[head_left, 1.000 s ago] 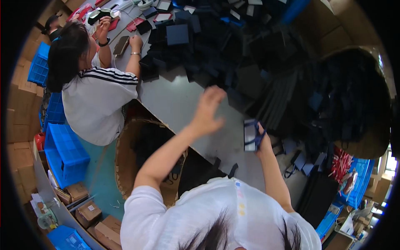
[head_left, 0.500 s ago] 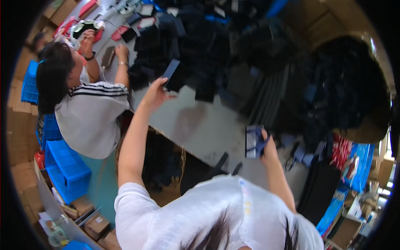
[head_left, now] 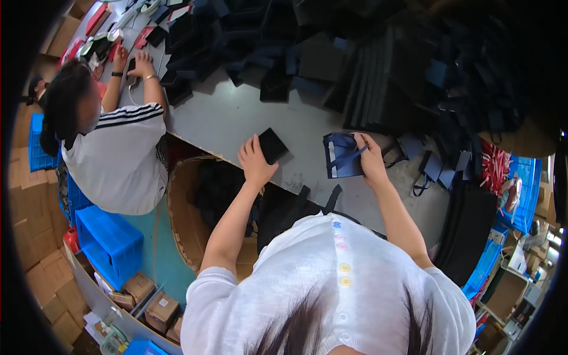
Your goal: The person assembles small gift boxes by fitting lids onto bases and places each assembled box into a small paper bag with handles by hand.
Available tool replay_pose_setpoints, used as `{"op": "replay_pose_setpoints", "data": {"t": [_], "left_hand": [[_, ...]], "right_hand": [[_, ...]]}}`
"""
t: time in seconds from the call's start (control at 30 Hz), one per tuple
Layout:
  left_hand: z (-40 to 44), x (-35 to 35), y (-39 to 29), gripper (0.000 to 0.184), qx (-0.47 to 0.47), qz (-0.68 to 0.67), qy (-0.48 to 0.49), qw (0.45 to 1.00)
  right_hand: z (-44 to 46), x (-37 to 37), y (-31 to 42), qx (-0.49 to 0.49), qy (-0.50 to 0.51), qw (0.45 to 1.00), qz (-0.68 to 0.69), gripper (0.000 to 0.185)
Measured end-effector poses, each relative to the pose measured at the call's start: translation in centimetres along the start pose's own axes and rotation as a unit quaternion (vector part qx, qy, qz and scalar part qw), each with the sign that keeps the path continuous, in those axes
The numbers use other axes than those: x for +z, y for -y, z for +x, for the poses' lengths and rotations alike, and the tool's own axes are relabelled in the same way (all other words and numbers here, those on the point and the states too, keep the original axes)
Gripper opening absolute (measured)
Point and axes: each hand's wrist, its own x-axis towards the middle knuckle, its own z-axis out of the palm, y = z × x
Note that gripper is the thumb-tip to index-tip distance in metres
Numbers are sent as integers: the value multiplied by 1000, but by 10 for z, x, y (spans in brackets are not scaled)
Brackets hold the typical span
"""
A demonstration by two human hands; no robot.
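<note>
My left hand (head_left: 257,163) grips a small dark box (head_left: 274,146) by its near left side, just above the grey table. The box's black square face is turned up toward me. To the right, my right hand (head_left: 370,158) holds a small navy gift bag (head_left: 345,161) by its right edge. Its ribbon handle hangs loosely across the front, and a pale strip shows along its left side. The two things are apart from each other. Part of my right fingers is hidden behind the bag.
Dark boxes (head_left: 275,86) are heaped along the far side of the grey table (head_left: 207,121). More navy bags (head_left: 435,165) lie at right. A large open carton (head_left: 183,219) stands below the table edge. At left, a co-worker (head_left: 115,157) handles something near blue crates (head_left: 109,242).
My left hand has come back from the far heap toward me with the box. My right hand has risen slightly to the left with the bag. The co-worker's hands have moved.
</note>
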Motion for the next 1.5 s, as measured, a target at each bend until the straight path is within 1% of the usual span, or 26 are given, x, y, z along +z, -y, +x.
{"op": "replay_pose_setpoints", "data": {"t": [0.07, 0.1, 0.13, 0.17, 0.27, 0.33, 0.4, 0.43, 0.5, 0.6, 0.73, 0.9, 0.97, 1.0, 1.07, 1.13, 1.17, 1.2, 1.23, 1.27, 1.3, 1.33, 1.37, 1.4, 1.47, 1.5], "left_hand": [[13, -11, 0, 106, -8, -133, -19, 991], [12, -24, -8, 103, -19, -149, -21, 988], [12, -49, -24, 103, -14, -151, -17, 988], [11, -74, -42, 102, 31, -212, -2, 977], [2, -111, -75, 100, 89, -275, 30, 957], [1, -120, -90, 98, 134, -278, 39, 950], [0, -126, -101, 96, 150, -285, 44, 946], [-1, -128, -107, 95, 179, -285, 55, 940], [-4, -126, -116, 91, 208, -293, 73, 930], [-6, -115, -123, 90, 213, -275, 84, 934], [-12, -109, -127, 89, 226, -245, 126, 934], [-25, -105, -133, 93, 210, -216, 158, 941], [-35, -96, -146, 77, 215, -461, 110, 854], [-36, -84, -144, 77, 219, -462, 113, 852], [-35, -62, -140, 62, -23, -684, 90, 723], [-38, -81, -120, 45, -24, -611, 108, 784], [-37, -94, -99, 41, 15, -525, 126, 842], [-32, -103, -66, 42, 107, -399, 140, 900], [-35, -121, -43, 43, 126, -304, 177, 928], [-51, -126, -19, 44, 117, -79, 131, 981], [-54, -136, -21, 40, 124, -55, 105, 985], [-57, -155, -23, 37, 119, -24, 72, 990], [-52, -176, -39, 33, 87, -214, 147, 962], [-49, -196, -64, 29, 56, -401, 201, 892], [-50, -233, -110, 24, 245, -514, 200, 798], [-52, -249, -128, 24, 328, -589, 217, 706]], "right_hand": [[-5, -7, 2, -26, -16, 999, -29, 29], [-10, -8, 5, -93, -68, 980, -165, 30], [-16, -10, 8, -151, -117, 935, -298, 31], [-21, -12, 13, -280, -165, 859, -397, 35], [-26, -15, 17, -191, -167, 894, -371, 35], [-28, -17, 20, -233, -184, 873, -387, 34], [-30, -20, 24, -145, -148, 933, -294, 32], [-28, -22, 21, -145, -146, 933, -294, 32], [-20, -29, 13, -32, -59, 993, -101, 30], [-25, -26, 19, 54, -15, 998, -16, 30], [-26, -25, 12, 62, -34, 997, 22, 31], [-41, -12, 4, 22, 6, 998, -60, 27], [-52, 10, -4, -59, 30, 984, -166, 28], [-52, 19, -21, -83, 0, 985, -152, 27], [-70, 29, 15, -112, 79, 977, -161, 45], [-74, 12, 17, -118, 269, 947, -132, 63], [-70, -7, 29, -74, 328, 919, -205, 76], [-53, -37, 14, -171, 243, 895, -333, 74], [-30, -71, -13, -264, 158, 838, -451, 73], [-7, -102, -30, -185, 13, 809, -558, 68], [14, -137, -51, -194, -89, 773, -598, 66], [22, -155, -48, -144, -146, 731, -650, 64], [38, -182, -59, -169, -163, 675, -700, 73], [56, -196, -63, -65, -137, 687, -711, 83], [90, -228, -90, -48, -141, 695, -703, 99], [102, -232, -93, -57, -167, 709, -683, 103]]}}
